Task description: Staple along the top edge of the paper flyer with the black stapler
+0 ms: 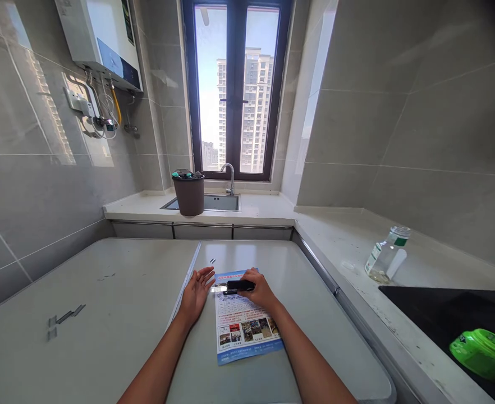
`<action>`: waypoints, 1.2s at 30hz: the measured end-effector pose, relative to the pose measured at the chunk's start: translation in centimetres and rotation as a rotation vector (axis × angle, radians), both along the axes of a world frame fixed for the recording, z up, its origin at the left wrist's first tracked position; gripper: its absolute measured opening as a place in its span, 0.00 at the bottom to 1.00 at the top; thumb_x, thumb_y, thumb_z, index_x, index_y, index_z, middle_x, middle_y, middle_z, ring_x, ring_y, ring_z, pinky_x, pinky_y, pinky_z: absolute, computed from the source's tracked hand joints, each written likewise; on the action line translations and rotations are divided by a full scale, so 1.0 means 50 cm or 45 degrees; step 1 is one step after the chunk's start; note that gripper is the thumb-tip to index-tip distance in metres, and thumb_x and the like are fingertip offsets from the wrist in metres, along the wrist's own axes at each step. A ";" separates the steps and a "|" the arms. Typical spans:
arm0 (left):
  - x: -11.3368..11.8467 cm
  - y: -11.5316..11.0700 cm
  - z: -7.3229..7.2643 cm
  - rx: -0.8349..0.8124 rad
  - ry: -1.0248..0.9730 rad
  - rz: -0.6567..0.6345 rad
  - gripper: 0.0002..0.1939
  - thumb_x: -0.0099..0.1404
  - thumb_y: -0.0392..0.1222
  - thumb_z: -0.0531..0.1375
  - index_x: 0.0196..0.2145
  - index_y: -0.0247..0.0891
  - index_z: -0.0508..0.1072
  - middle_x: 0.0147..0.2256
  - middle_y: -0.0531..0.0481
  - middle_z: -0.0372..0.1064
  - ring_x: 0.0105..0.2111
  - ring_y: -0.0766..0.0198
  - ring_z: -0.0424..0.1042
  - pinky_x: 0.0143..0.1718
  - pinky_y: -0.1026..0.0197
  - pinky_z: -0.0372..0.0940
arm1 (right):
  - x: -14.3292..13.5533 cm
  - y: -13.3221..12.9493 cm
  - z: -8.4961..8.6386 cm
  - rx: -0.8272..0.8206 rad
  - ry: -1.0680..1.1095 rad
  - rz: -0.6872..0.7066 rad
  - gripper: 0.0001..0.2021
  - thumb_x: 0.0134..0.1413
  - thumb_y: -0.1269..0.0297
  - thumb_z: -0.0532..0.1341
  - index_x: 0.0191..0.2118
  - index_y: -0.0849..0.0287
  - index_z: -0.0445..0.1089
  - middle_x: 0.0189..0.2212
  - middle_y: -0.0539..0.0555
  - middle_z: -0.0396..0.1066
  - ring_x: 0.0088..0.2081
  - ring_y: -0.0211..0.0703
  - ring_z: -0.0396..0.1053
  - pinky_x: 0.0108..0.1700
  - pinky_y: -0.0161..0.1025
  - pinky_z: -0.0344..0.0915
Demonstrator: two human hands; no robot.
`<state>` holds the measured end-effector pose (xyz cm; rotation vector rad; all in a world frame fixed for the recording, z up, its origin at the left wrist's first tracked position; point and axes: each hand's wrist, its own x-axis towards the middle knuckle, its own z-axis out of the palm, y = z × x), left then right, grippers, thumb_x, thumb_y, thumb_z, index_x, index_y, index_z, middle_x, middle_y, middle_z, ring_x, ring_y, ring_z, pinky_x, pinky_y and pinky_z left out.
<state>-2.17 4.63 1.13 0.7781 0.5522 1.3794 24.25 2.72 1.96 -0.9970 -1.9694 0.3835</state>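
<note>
My right hand (pixel 259 287) is closed around a black stapler (pixel 241 285), whose bright metal end points left. The stapler is over the upper part of a printed leaflet (pixel 247 320) with blue borders and small photos. My left hand (pixel 197 293) is open, palm turned up and fingers spread, just left of the metal end. I cannot tell whether its fingertips touch it. Beyond the hands lie two tiny dark strips (pixel 212 261). More small dark strips (pixel 65 317) lie far left on the pale table (pixel 138 336).
A brown bin (pixel 189 195) stands at the sink (pixel 222 203) under the window. On the right counter (pixel 335 235) are a clear glass bottle (pixel 385 257) and a green container (pixel 483 352) on a black hob (pixel 424 306). A water heater (pixel 104 42) hangs upper left.
</note>
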 end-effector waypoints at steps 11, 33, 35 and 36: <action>-0.003 0.004 -0.010 -0.378 -0.129 -0.324 0.22 0.78 0.48 0.52 0.54 0.26 0.73 0.44 0.32 0.78 0.43 0.52 0.80 0.52 0.49 0.73 | -0.051 -0.034 0.017 0.619 -0.576 -0.126 0.24 0.56 0.80 0.61 0.54 0.51 0.75 0.46 0.55 0.76 0.48 0.50 0.65 0.50 0.48 0.55; -0.011 0.000 0.017 -0.376 -0.332 -0.147 0.13 0.58 0.23 0.55 0.39 0.33 0.71 0.26 0.55 0.58 0.20 0.71 0.60 0.21 0.66 0.59 | -0.025 -0.025 0.042 0.146 -0.363 -0.586 0.09 0.56 0.73 0.65 0.42 0.57 0.72 0.42 0.57 0.74 0.47 0.52 0.66 0.49 0.46 0.53; -0.010 -0.003 0.024 -0.330 -0.354 -0.148 0.17 0.54 0.21 0.54 0.40 0.34 0.70 0.28 0.54 0.59 0.23 0.71 0.62 0.24 0.67 0.60 | -0.021 -0.023 0.044 0.041 -0.401 -0.563 0.07 0.56 0.70 0.67 0.40 0.57 0.71 0.41 0.56 0.73 0.46 0.50 0.67 0.49 0.45 0.54; -0.008 -0.005 0.026 -0.311 -0.352 -0.137 0.17 0.54 0.21 0.55 0.40 0.34 0.70 0.29 0.53 0.59 0.24 0.70 0.63 0.25 0.67 0.60 | -0.021 -0.023 0.044 -0.006 -0.421 -0.549 0.07 0.56 0.69 0.67 0.40 0.57 0.70 0.42 0.55 0.73 0.46 0.49 0.68 0.49 0.44 0.54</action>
